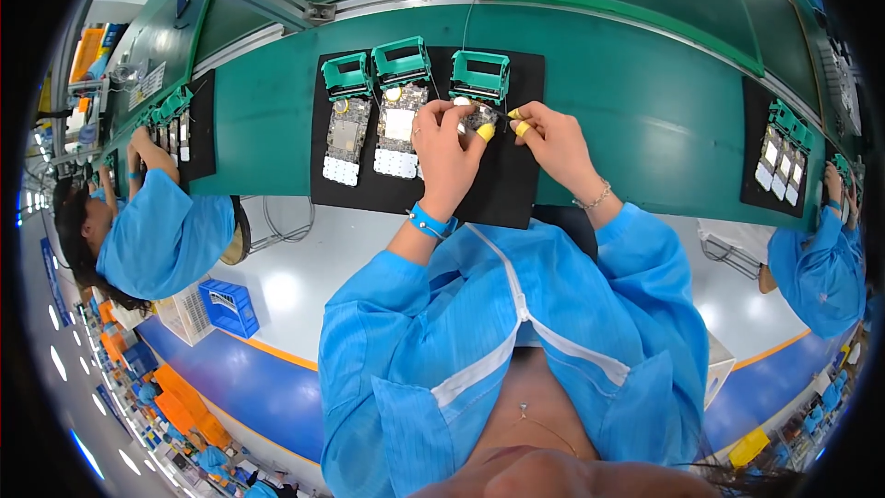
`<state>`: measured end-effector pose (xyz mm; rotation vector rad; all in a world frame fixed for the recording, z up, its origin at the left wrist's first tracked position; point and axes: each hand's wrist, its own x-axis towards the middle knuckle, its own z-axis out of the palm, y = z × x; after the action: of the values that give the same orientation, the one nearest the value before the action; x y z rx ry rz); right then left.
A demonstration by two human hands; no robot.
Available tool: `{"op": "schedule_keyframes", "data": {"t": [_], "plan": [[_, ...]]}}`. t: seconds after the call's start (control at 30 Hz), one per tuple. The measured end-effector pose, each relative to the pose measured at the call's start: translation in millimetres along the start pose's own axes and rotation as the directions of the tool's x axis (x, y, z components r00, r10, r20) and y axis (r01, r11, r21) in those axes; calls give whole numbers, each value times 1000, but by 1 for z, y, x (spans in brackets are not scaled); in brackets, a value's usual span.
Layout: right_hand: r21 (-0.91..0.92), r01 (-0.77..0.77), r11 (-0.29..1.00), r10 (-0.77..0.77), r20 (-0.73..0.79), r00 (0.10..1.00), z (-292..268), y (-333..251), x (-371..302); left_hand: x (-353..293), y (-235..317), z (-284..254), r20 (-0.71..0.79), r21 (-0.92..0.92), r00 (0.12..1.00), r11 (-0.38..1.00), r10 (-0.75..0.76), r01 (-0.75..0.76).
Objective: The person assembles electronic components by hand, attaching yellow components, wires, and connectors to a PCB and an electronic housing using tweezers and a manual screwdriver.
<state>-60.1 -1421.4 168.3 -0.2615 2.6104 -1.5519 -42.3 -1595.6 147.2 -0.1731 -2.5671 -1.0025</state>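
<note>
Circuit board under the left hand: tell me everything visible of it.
The circuit board is mostly hidden by the left hand. What shows looks grey and dark, crowded with small parts, with a pale, shiny patch toward its upper left. It is the rightmost of three on the black mat, just below a green frame. The right hand is close by its right side; whether it touches cannot be told, nor whether the board is flat or tilted.

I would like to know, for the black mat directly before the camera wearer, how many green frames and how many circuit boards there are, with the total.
Green frames: 3
Circuit boards: 3, one partly covered by the left hand
Total: 6
</note>
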Motion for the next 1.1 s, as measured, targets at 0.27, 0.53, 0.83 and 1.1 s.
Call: {"op": "schedule_keyframes", "data": {"t": [0.27, 0.53, 0.83, 1.1], "plan": [[-189, 102, 977, -109, -27, 994, -1, -6, -10, 4, 11, 8, -91, 48, 994, 998, 55, -51], [-71, 100, 992, -102, -21, 995, 4, -1, -15, 4, 6, 1, 44, -192, 978, 959, -205, 209], [-265, 145, 953, -171, -80, 982, -8, 3, -16, -2, 16, -13, 62, 172, 997, 983, 55, -65], [-325, 164, 931, -197, -73, 978, -9, -4, -14, -12, 15, -9, 67, 160, 997, 986, 40, -50]]}}
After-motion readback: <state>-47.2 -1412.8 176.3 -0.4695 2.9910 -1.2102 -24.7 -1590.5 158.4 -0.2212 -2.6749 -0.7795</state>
